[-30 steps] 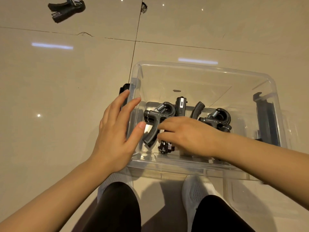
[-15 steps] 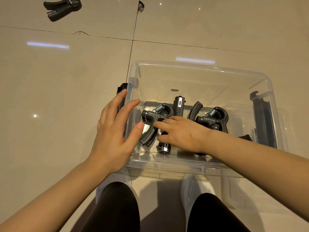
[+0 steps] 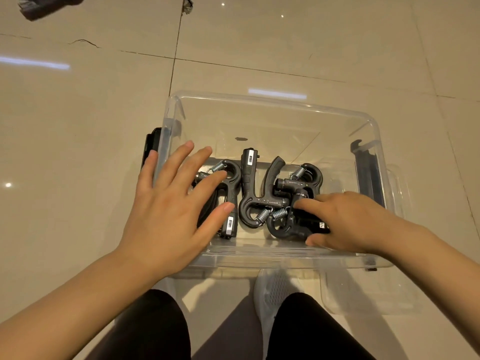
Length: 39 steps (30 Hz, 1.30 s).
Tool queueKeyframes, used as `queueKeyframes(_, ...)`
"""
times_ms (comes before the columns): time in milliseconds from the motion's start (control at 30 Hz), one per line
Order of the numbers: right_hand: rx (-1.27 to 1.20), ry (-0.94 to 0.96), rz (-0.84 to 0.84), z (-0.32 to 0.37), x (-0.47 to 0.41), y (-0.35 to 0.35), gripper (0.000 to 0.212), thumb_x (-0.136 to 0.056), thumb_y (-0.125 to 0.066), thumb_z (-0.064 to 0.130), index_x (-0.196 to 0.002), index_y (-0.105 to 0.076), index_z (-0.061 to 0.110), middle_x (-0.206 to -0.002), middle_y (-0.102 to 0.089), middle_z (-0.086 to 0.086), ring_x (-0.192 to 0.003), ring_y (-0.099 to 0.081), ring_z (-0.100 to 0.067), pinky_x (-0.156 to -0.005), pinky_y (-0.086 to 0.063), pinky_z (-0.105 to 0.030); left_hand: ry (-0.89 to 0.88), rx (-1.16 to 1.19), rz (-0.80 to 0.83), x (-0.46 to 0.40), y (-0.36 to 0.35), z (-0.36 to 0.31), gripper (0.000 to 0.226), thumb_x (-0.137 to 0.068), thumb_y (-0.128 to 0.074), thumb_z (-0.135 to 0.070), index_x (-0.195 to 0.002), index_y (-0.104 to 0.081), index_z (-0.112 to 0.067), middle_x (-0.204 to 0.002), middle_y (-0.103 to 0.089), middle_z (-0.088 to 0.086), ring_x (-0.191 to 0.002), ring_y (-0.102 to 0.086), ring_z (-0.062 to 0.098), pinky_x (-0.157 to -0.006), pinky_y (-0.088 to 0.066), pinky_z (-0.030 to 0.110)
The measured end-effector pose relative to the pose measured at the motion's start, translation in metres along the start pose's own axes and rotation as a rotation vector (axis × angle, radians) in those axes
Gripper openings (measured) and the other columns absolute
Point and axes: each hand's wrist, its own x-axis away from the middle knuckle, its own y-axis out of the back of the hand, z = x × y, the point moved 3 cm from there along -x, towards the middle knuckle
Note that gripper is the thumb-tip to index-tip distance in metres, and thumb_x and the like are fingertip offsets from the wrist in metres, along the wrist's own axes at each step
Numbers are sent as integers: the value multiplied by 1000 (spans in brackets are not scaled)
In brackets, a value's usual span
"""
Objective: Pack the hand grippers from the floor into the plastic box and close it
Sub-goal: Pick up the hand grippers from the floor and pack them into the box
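Glossy beige tile floor (image 3: 78, 141). Left hand (image 3: 171, 203) spread wide over clear plastic box (image 3: 272, 100); right hand (image 3: 348, 222) fingers touch approx. four black hand grippers (image 3: 249, 193) inside. One more gripper (image 3: 49, 5), blurred, on far tiles.

Black hand gripper on the beige tiled floor (image 3: 49, 6), far left: blurred, cut by the top edge. Black spring hand gripper at the box's left (image 3: 228, 193): partly covered by the left hand (image 3: 171, 203). Near-right black gripper (image 3: 285, 227): handle hidden under the right hand (image 3: 348, 222). White shoe (image 3: 275, 292): mostly hidden behind a black-clad leg.
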Motion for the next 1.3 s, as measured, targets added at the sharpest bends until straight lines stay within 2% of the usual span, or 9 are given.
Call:
queueKeyframes(233, -192, -25, 103, -2, -6, 0, 60, -85, -63, 43, -136, -34, 29, -127, -55, 0, -111, -53, -21, -84, -44, -31, 45, 12, -13, -1, 1, 0, 51, -90, -34, -53, -123, -58, -23, -141, -44, 4, -139, -26, 23, -113, -13, 53)
queueKeyframes(500, -303, -54, -18, 7, 6, 32, 34, -89, -55, 15, -120, -52, 29, -119, -58, -3, -104, -55, -23, -84, -48, -36, 27, 113, -71, 0, 3, 1, 47, -89, -37, -47, -119, -62, -21, -150, -32, 3, -141, -23, 21, -116, -10, 48)
queueKeyframes(700, -275, -187, -411, -16, 19, 61, 32, -83, -56, 9, -112, -57, 23, -100, -66, -6, -91, -58, -28, -68, -45, -33, 16, 82, -60, 0, 3, 1, 46, -88, -36, -45, -116, -64, -21, -147, -37, 3, -139, -25, 20, -115, -9, 48)
queueKeyframes(800, -106, -221, -653, -22, 10, 59, 18, -73, -62, -1, -89, -59, 6, -76, -59, -12, -72, -54, -33, -53, -36, -33, -1, 96, -64, 1, 3, 1, 44, -89, -37, -43, -116, -64, -21, -146, -39, 1, -139, -26, 19, -115, -10, 50)
queueKeyframes(900, -22, -196, -702, -16, -2, 43, 29, -47, -70, -14, -67, -56, 1, -61, -52, -12, -58, -49, -30, -45, -26, -27, -15, 99, -65, 0, 3, 1, 43, -90, -38, -41, -118, -63, -21, -144, -42, -1, -138, -28, 18, -115, -11, 52)
queueKeyframes(967, 48, -102, -595, -3, -11, 26, 30, -40, -75, -7, -62, -57, 4, -62, -53, -10, -59, -51, -28, -45, -25, -26, -18, 95, -65, 0, 3, 1, 43, -89, -38, -41, -120, -62, -22, -143, -44, -1, -138, -29, 18, -115, -10, 51)
queueKeyframes(1033, 108, -19, -427, 11, -17, 9, 26, -56, -78, 18, -73, -63, 7, -77, -60, -9, -75, -55, -27, -50, -35, -29, -15, 92, -62, 0, 4, 1, 44, -89, -37, -41, -121, -61, -22, -141, -46, -1, -137, -30, 18, -115, -10, 51)
queueKeyframes(1133, 1, -36, -262, 10, -21, -2, 45, -88, -50, 51, -109, -60, 12, -109, -57, -4, -104, -50, -24, -74, -42, -33, -15, 84, -54, -1, 3, 1, 45, -89, -37, -41, -121, -62, -22, -140, -47, 0, -136, -32, 19, -114, -11, 52)
queueKeyframes(1300, -97, -50, -358, -9, -31, 0, 47, -87, -54, 46, -123, -48, 16, -123, -50, -4, -112, -47, -25, -87, -41, -36, -5, 93, -62, -1, 3, 2, 45, -88, -38, -41, -119, -63, -20, -137, -50, 2, -135, -33, 20, -114, -12, 51)
